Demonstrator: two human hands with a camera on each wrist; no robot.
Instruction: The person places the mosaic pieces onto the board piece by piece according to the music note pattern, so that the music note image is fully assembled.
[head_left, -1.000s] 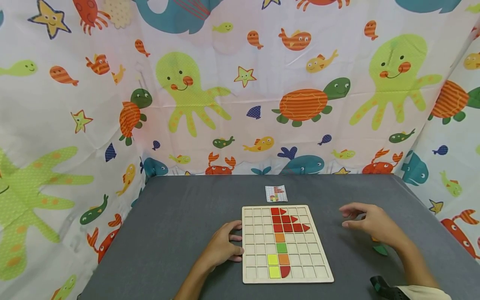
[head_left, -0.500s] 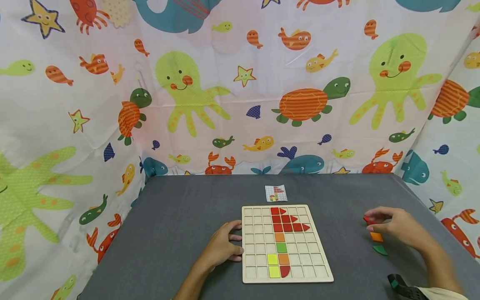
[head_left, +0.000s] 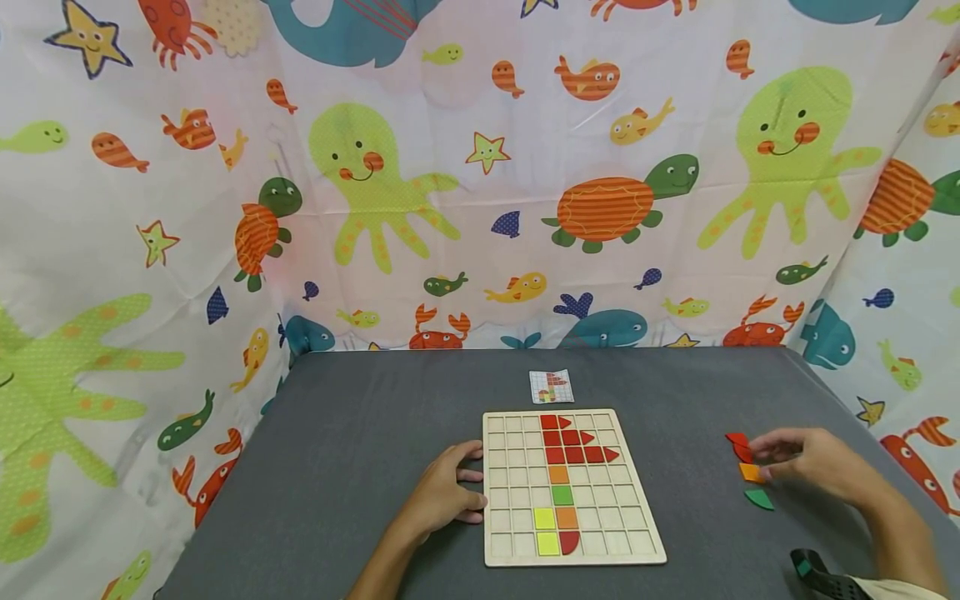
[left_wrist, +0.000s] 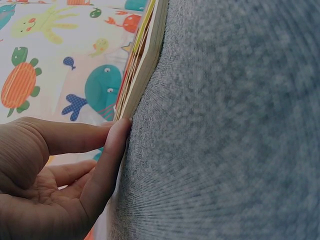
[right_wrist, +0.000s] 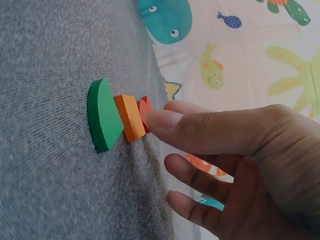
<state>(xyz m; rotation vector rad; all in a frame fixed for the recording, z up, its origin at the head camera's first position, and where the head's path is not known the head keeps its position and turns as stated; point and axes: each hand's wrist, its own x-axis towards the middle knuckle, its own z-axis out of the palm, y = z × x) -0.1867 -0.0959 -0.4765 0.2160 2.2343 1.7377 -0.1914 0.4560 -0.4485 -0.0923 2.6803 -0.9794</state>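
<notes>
A wooden grid board [head_left: 615,517] lies on the grey table with coloured tiles in it: red squares and triangles, orange, green and yellow squares, and a red rounded piece [head_left: 569,542]. My left hand [head_left: 446,487] rests its fingertips against the board's left edge; in the left wrist view, thumb and a finger meet at that edge. My right hand [head_left: 817,462] is right beside loose pieces, thumb and index at a red piece [head_left: 742,452], other fingers loosely bent. An orange piece [head_left: 752,472] and a green curved piece [right_wrist: 104,117] lie nearer me.
A small printed card [head_left: 551,387] with a coloured grid pattern lies behind the board. A sea-animal curtain [head_left: 480,192] surrounds the table's back and sides. Grey tabletop [head_left: 360,442] stretches to the left of my left hand.
My right hand has moved right and slightly toward me, from between the board and the loose pieces to beside them, uncovering red and orange pieces. The left hand and board stay put.
</notes>
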